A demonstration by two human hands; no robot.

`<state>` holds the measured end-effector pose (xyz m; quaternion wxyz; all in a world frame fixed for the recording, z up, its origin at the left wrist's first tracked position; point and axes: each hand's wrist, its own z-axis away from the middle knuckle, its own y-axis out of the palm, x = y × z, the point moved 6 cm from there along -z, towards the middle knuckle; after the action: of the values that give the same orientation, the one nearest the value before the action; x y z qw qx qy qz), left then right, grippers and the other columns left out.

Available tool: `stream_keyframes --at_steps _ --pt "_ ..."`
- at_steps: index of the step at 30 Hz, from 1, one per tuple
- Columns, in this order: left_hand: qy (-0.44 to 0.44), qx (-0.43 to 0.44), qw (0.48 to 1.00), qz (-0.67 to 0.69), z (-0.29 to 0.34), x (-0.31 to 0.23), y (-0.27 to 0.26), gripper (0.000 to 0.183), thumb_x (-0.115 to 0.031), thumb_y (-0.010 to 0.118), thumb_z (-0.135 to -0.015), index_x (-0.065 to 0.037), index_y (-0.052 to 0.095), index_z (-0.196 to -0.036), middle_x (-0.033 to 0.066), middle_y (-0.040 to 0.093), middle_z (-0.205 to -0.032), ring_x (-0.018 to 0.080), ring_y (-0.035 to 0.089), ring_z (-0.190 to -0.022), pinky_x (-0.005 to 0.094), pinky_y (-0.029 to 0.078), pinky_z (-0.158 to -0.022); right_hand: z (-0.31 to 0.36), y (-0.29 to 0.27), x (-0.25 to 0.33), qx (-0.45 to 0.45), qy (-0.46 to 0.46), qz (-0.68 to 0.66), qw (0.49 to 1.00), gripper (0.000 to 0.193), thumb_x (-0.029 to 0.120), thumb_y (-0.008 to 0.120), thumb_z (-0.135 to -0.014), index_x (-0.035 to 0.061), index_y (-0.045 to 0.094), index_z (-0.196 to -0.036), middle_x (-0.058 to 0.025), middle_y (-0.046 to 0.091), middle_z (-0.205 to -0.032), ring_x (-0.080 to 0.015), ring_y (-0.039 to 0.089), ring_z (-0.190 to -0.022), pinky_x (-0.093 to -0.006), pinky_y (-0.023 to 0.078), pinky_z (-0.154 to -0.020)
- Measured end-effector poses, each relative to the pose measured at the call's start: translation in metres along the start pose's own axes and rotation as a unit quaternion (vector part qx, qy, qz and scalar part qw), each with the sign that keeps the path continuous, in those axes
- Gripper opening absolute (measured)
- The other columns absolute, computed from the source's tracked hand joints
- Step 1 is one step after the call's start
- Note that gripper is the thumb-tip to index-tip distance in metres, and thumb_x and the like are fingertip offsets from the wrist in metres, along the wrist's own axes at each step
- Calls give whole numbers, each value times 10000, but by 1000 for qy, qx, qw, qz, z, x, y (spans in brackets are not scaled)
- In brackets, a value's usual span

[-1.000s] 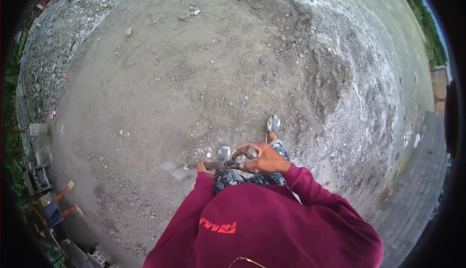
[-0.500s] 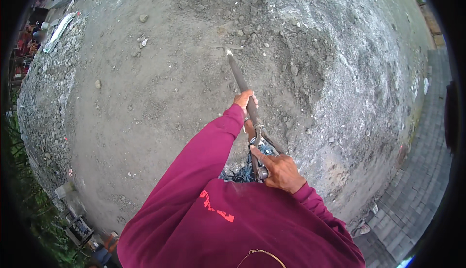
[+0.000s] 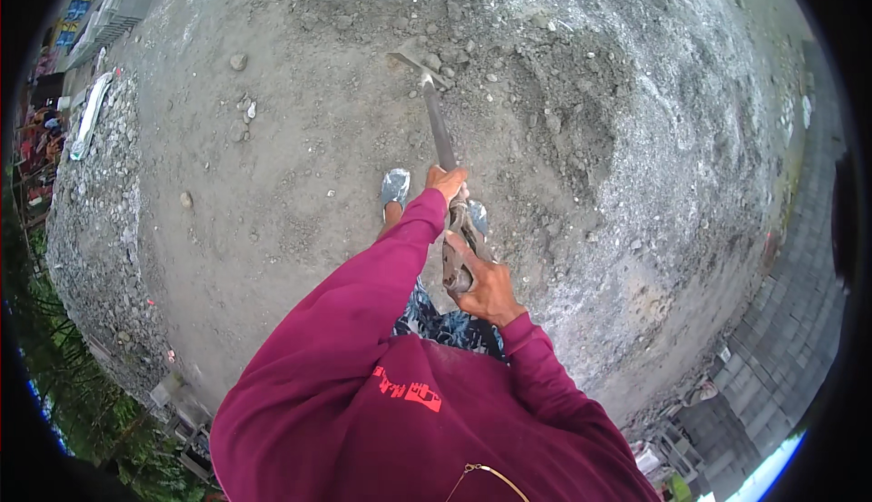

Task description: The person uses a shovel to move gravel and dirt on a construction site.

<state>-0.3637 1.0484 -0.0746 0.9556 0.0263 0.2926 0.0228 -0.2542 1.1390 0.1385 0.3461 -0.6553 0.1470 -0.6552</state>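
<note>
A shovel (image 3: 438, 125) with a dark shaft points away from me over grey ground. Its blade (image 3: 420, 68) is seen nearly edge-on, beside loose clods and small stones. My left hand (image 3: 447, 182) is wrapped round the shaft partway down. Closer to my body, my right hand (image 3: 486, 286) grips the worn handle (image 3: 459, 261) at its top end, thumb lying along it. Whether the blade carries any soil is hard to make out.
Dug, crumbly soil (image 3: 572, 120) lies right of the blade, against a pale gravel heap (image 3: 690, 157). Stacked blocks (image 3: 123, 11) stand far left. Grey paving (image 3: 781, 320) runs along the right. My shoe (image 3: 395, 186) is left of the shaft.
The shovel blade has tilted and shifted slightly left and farther away. My right hand has moved forward and left, closer to my left hand. My left shoe has come into view.
</note>
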Motion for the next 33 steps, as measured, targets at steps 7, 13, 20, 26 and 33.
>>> stream_keyframes --at_steps 7,13,20,26,33 --pt "-35 66 991 114 23 -63 -52 245 -211 665 -737 11 596 -816 83 586 -695 202 590 -565 320 491 -532 -70 -25 83 17 5 56 998 837 121 679 -537 186 496 -1351 -99 624 -688 -282 600 -554 -368 483 -546" --pt "-52 116 984 125 -19 -106 -82 243 -165 671 -712 46 580 -789 112 589 -645 216 588 -513 347 493 -489 -134 48 112 69 75 111 989 951 118 661 -505 188 396 -1415 -72 587 -650 -268 592 -582 -380 503 -618" --pt "-30 78 975 -204 -38 -113 -170 336 -256 655 -648 80 655 -661 181 673 -699 267 663 -637 360 514 -619 -176 85 165 -67 202 -211 954 825 65 778 -660 61 401 -1394 -215 576 -1233 -293 583 -1122 -355 445 -967" --pt "-95 35 995 -15 -6 -136 -168 213 -193 636 -679 8 575 -714 101 577 -669 253 560 -549 395 437 -504 -167 20 153 -145 288 -252 912 675 21 710 -686 15 487 -1323 -238 633 -1107 -269 675 -915 -332 531 -805" --pt "-99 174 925 324 -22 -154 -143 161 -173 639 -738 -47 574 -814 76 565 -627 215 575 -553 368 484 -513 -204 23 209 -13 136 -47 989 664 15 688 -702 18 476 -1330 -198 681 -974 -280 700 -837 -334 557 -703"
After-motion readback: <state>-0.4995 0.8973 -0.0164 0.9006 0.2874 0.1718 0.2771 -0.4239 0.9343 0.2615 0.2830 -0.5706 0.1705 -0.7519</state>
